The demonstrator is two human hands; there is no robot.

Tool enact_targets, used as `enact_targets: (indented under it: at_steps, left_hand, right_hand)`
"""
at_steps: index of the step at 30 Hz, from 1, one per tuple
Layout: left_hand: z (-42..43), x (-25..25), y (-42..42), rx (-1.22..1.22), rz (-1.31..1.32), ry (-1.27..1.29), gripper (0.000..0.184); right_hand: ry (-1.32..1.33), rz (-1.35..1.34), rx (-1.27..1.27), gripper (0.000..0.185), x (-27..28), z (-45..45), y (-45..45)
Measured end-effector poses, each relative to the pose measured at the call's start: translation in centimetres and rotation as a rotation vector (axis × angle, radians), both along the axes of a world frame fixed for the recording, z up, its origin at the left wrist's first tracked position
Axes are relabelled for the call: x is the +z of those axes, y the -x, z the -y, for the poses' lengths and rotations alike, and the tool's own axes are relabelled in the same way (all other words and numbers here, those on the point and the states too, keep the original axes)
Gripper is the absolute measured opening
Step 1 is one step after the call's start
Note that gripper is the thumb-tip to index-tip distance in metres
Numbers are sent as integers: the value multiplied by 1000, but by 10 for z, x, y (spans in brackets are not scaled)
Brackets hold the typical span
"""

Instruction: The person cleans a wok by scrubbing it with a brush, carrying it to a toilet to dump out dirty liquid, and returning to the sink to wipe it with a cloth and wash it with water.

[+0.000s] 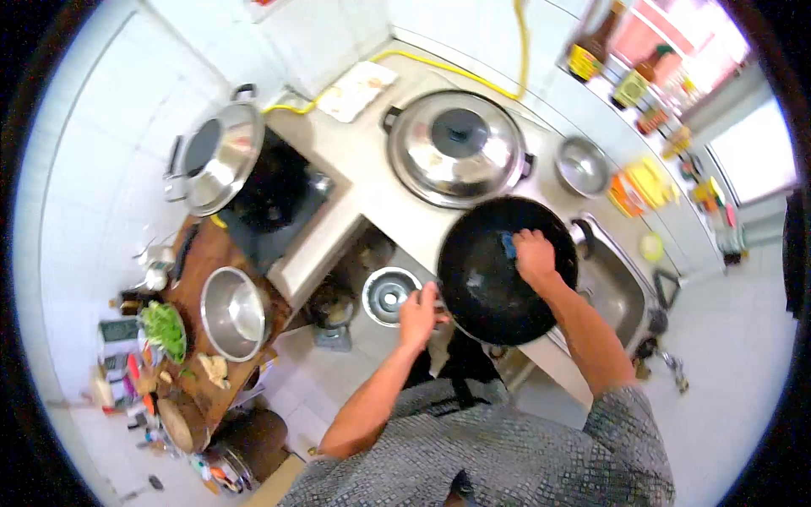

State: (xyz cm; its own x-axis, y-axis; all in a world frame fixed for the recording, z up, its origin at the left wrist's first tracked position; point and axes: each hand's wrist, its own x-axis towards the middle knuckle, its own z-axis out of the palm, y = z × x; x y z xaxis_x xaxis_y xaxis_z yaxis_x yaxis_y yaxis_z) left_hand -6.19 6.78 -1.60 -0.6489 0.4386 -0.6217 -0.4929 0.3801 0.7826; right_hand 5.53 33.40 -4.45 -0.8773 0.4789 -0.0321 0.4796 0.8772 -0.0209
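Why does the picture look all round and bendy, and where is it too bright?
In the head view, dark corners and curved lines suggest a wide lens; also in the head view, the window glares nearly white in parts, the steel lid shines, and the wok looks dark inside.

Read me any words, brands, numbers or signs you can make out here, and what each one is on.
No text can be read.
Dark brown bottle with yellow label: print too blurred.
Green-capped bottle with yellowish label: print too blurred.
Orange-and-yellow container: any print too small and blurred.
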Motion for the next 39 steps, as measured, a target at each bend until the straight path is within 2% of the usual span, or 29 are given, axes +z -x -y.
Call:
enact_targets:
  at_steps: [4,6,10,13,16,25,39]
  left_hand:
    - [-6,1,-4,99,135,-112,42]
    - [-4,-9,-3,95,136,-137,41]
    - [-6,7,0,44,100,-67,41]
    - [-5,-7,0,42,100,-76,40]
    - [-3,-4,2,6,117,-85,40]
    - [-1,-11,3,-1,60,-82,42]
    - [0,-11,5,-27,63,-49,44]
  right_hand:
    - [54,112,-162,19,-11,27,-45]
    - [212,137,-216,24,-23,49,-59]
    - [507,-78,-138,26,-21,99,-64]
    - [721,-130,-167,27,-13,113,-45]
    - [771,-249,-171,24,9,125,-38]
    - [728,-497,-366,22,28,138,-52]
    - [682,-613,-378,25,27,129,-58]
